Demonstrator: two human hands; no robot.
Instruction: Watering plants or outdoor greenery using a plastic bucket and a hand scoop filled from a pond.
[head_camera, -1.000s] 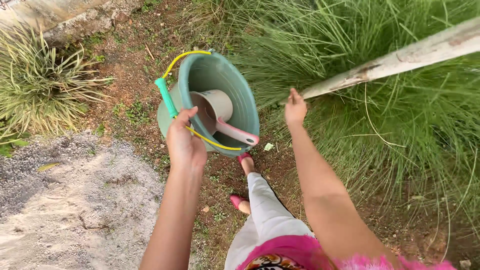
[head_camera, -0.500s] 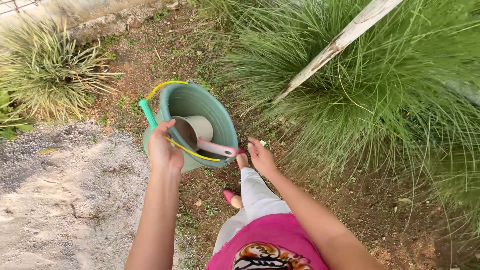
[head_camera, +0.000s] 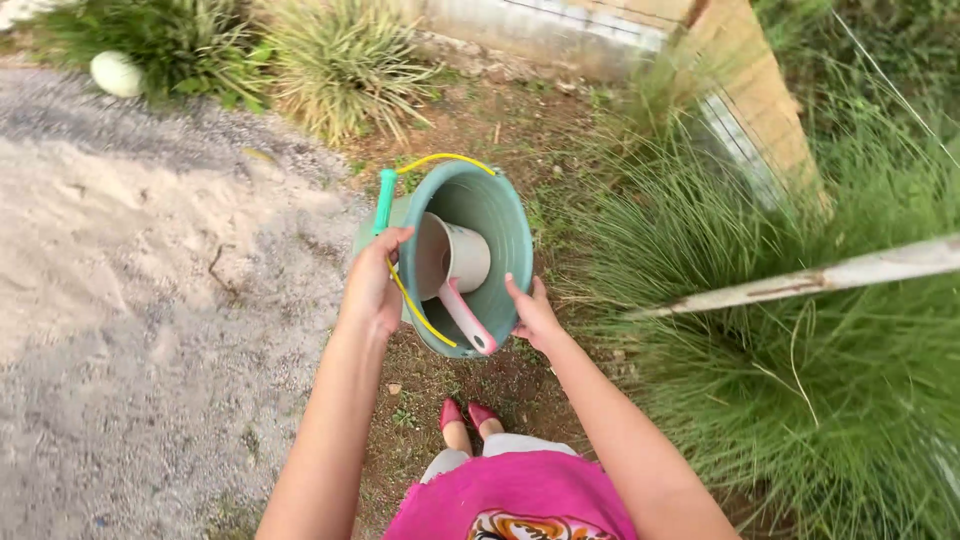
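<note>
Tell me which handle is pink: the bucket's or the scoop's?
The scoop's handle, inside the teal bucket, is pink. The bucket's wire handle is yellow with a green grip.

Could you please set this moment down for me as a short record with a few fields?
Setting: outdoors, sandy path beside tall grass
Left hand: grips the rim of the green bucket, by its yellow wire handle
Right hand: fingers on the bucket's opposite rim
Bucket: held off the ground, tilted, mouth toward the camera
Inside: grey scoop with pink handle
Nearby: pale pole slanting over the grass
</note>
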